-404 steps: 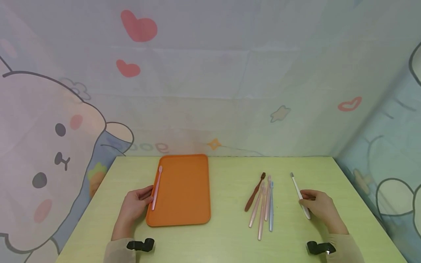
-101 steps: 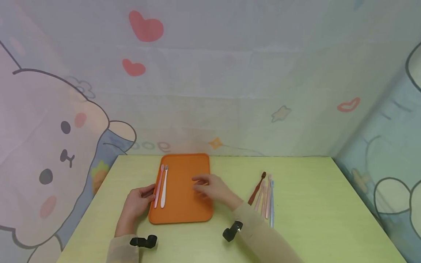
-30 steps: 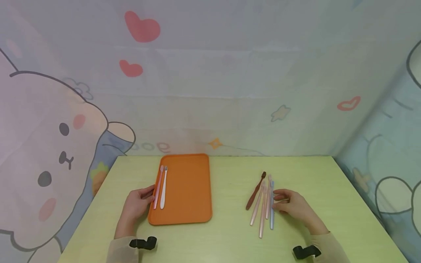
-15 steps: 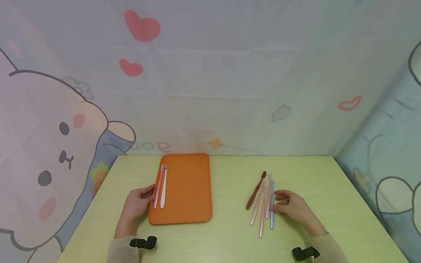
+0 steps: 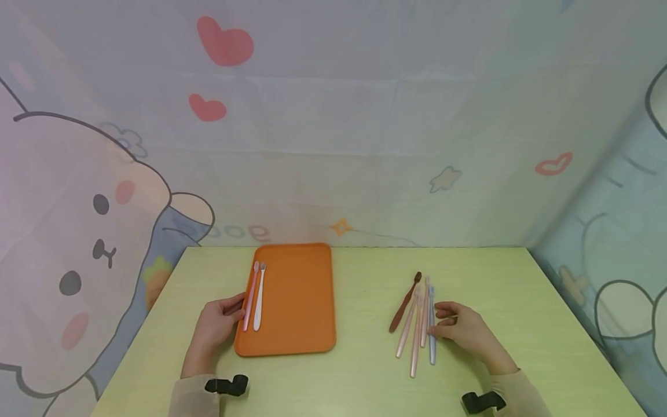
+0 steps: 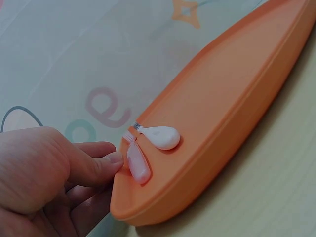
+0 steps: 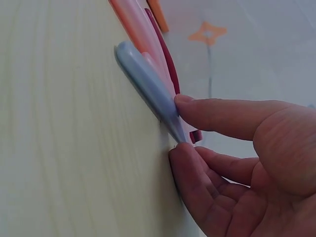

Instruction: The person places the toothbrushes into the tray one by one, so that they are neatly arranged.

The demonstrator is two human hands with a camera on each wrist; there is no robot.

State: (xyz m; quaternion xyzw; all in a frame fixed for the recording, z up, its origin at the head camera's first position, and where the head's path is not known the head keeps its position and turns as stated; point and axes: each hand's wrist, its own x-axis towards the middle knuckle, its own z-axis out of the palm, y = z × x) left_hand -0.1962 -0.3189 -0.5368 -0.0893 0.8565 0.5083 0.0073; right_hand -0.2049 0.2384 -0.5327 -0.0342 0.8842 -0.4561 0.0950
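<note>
At the left edge of the orange tray point(image 5: 299, 301), my left hand point(image 5: 216, 321) pinches the rim, thumb on top in the left wrist view. Inside the tray a pink toothbrush point(image 5: 249, 301) and a white toothbrush point(image 5: 259, 304) lie side by side along that edge, bristle heads at the far end. My right hand point(image 5: 464, 328) pinches a blue toothbrush point(image 5: 432, 354) between thumb and fingers at the right side of a loose group. In the right wrist view, the blue handle point(image 7: 143, 81) lies close over the table, beside pink handles; the fingers hide its head.
Left of the blue one, several pink toothbrushes point(image 5: 414, 359) lie fanned out, partly overlapping, with a brown toothbrush point(image 5: 402, 310) at their left. The pale green table point(image 5: 365, 382) ends at a printed cloth backdrop point(image 5: 365, 174) behind.
The white toothbrush, earlier in my right hand, now lies in the tray. My right hand has gone from over the tray to the blue toothbrush, whose handle end has shifted slightly right.
</note>
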